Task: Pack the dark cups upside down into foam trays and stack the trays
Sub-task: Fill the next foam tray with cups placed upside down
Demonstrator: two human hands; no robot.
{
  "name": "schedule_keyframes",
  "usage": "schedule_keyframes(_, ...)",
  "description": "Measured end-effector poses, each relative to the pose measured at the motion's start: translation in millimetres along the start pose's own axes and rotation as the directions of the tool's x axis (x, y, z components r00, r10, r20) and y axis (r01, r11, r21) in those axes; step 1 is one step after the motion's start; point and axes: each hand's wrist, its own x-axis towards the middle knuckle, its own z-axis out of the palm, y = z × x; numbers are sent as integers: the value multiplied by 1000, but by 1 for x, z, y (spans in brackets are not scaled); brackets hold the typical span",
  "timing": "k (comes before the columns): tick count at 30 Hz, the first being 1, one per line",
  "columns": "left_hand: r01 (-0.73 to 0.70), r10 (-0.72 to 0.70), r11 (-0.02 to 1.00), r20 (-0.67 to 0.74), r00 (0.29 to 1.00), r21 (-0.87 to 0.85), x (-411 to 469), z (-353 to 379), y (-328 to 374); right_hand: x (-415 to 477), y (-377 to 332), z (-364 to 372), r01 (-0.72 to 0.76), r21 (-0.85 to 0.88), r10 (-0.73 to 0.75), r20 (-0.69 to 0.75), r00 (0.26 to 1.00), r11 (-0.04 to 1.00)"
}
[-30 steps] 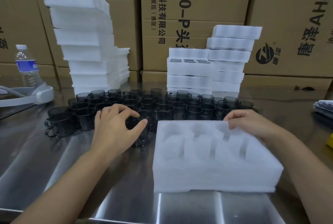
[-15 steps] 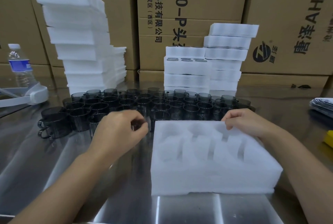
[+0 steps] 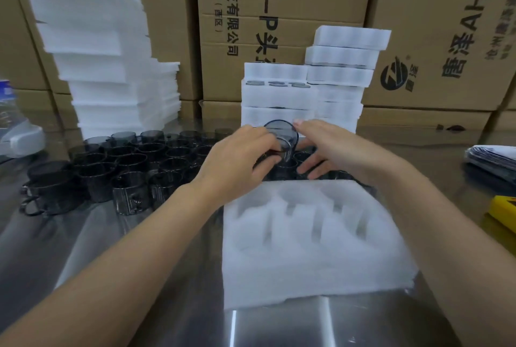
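Observation:
An empty white foam tray (image 3: 312,237) with several pockets lies on the steel table in front of me. Behind it stand several dark translucent cups (image 3: 131,162) in rows. My left hand (image 3: 237,162) grips one dark cup (image 3: 282,135), lifted and tilted above the tray's far edge. My right hand (image 3: 332,148) reaches in from the right, its fingers spread, touching the same cup's side and hovering over the cups behind the tray. Two stacks of filled foam trays (image 3: 312,89) stand at the back.
A tall leaning stack of empty foam trays (image 3: 95,47) stands at the back left. Cardboard boxes (image 3: 279,11) wall off the rear. A water bottle (image 3: 7,103) is at the far left, a pile of papers (image 3: 494,158) and a yellow object (image 3: 502,214) at the right.
My left hand lifted a dark cup from the rows and carried it right, above the tray's far edge. My right hand left the tray's corner and moved up to the cup.

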Motion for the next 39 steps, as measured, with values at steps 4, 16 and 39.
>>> schedule_keyframes(4,-50,51,998,35,998,-23,-9,4,-11,5,15,17,8,51,-9,12,1000,999)
schedule_keyframes(16,-80,81,997,-36,996,15,2,19,-15,30,22,13,-60,386,58,17,998,921)
schedule_keyframes(39,303,-374,881,-144,916,-363,-18,25,-24,8,29,7,6,438,-53,94,994,899)
